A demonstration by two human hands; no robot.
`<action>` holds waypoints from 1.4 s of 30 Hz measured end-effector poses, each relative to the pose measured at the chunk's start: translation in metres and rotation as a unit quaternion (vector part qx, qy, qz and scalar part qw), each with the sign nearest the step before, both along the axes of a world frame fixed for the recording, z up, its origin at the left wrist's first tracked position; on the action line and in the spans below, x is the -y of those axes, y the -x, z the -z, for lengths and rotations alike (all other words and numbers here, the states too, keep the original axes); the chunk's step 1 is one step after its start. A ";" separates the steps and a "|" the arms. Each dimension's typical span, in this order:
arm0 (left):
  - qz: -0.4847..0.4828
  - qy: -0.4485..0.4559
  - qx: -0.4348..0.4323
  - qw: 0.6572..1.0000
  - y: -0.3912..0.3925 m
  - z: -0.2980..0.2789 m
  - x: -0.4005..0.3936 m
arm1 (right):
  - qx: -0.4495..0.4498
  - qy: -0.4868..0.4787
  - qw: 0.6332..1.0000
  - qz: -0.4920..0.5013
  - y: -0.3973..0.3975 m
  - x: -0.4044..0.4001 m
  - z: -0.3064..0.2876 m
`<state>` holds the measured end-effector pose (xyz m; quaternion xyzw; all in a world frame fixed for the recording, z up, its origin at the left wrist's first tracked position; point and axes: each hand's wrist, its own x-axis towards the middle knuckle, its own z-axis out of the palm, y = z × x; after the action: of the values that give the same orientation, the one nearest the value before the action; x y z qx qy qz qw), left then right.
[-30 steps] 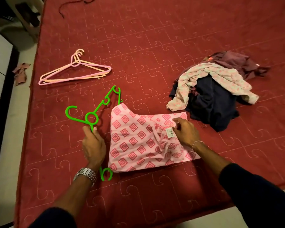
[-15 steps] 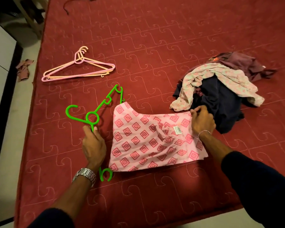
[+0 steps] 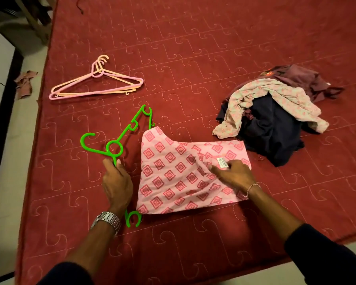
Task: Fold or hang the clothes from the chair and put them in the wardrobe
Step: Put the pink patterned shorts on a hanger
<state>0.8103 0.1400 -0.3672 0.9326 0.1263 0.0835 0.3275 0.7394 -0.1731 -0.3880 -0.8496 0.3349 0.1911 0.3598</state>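
A pink garment (image 3: 173,173) with a red diamond print lies folded flat on the red bed (image 3: 193,48), a white label showing near its right side. A bright green hanger (image 3: 113,148) lies beside its left edge, partly under the cloth. My left hand (image 3: 116,185) grips the hanger's shoulder bar just below its ring. My right hand (image 3: 233,176) rests on the garment's right half next to the label, fingers spread over bunched fabric.
A pile of clothes (image 3: 275,116) sits at the right: a pale floral piece over dark navy and maroon ones. Pink and orange hangers (image 3: 99,83) lie at the upper left. A scrap of cloth (image 3: 25,83) is on the floor beyond the bed's left edge.
My right hand has come back from the garment's far right corner toward its middle, beside the label. My left hand stays on the green hanger.
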 end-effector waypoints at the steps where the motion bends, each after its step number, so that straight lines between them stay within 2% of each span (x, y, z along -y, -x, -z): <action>1: -0.002 0.000 -0.002 1.000 0.000 -0.001 0.001 | 0.023 -0.030 0.999 0.012 0.001 0.000 0.001; 4: -0.007 -0.004 -0.006 1.000 0.000 0.000 0.000 | 0.139 -0.100 0.983 0.067 0.004 -0.003 0.001; 7: -0.016 -0.002 -0.009 1.000 0.000 -0.001 0.000 | 0.204 0.018 0.977 0.063 0.011 0.000 0.002; 11: -0.018 -0.008 -0.012 1.000 0.000 0.001 -0.001 | 0.175 0.138 0.972 0.072 0.017 0.020 0.005; 16: 0.000 -0.002 0.004 1.000 0.000 0.003 0.003 | 0.076 0.286 0.955 -0.003 0.027 0.024 0.024; 20: 0.019 0.008 0.022 1.000 -0.002 0.002 0.004 | 0.072 0.355 0.932 -0.004 0.016 0.013 0.022; 22: 0.033 0.014 0.034 0.999 -0.004 -0.001 0.004 | 0.114 0.384 0.916 -0.017 0.009 0.004 0.014; 23: 0.040 0.018 0.042 0.998 -0.004 -0.004 0.005 | 0.128 0.352 0.927 -0.031 0.005 0.002 0.008; 25: 0.047 0.021 0.057 0.997 -0.007 -0.014 0.006 | 0.128 0.186 0.974 -0.025 -0.012 -0.008 -0.010; 26: 0.050 0.020 0.066 0.996 -0.009 -0.021 0.006 | 0.126 0.128 0.983 -0.049 -0.026 -0.015 -0.022; 27: 0.058 0.019 0.075 0.995 -0.010 -0.029 0.007 | 0.163 0.127 0.973 -0.100 -0.045 -0.022 -0.035; 29: 0.074 0.020 0.095 0.993 -0.014 -0.049 0.009 | 0.260 0.180 0.925 -0.211 -0.089 -0.037 -0.060; 32: 0.097 0.022 0.123 0.987 -0.023 -0.083 0.013 | 0.335 0.183 0.863 -0.330 -0.139 -0.059 -0.114; 38: 0.186 0.018 0.177 0.966 -0.029 -0.181 -0.004 | 0.341 0.264 0.803 -0.412 -0.188 -0.064 -0.227; 42: 0.258 -0.075 0.213 0.940 -0.034 -0.265 -0.035 | 0.324 0.224 0.788 -0.474 -0.195 -0.065 -0.296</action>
<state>0.8444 0.1746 -0.1018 0.9158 -0.1976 0.2018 0.2857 0.9349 -0.1076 -0.0917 -0.9704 -0.2122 -0.0291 0.1112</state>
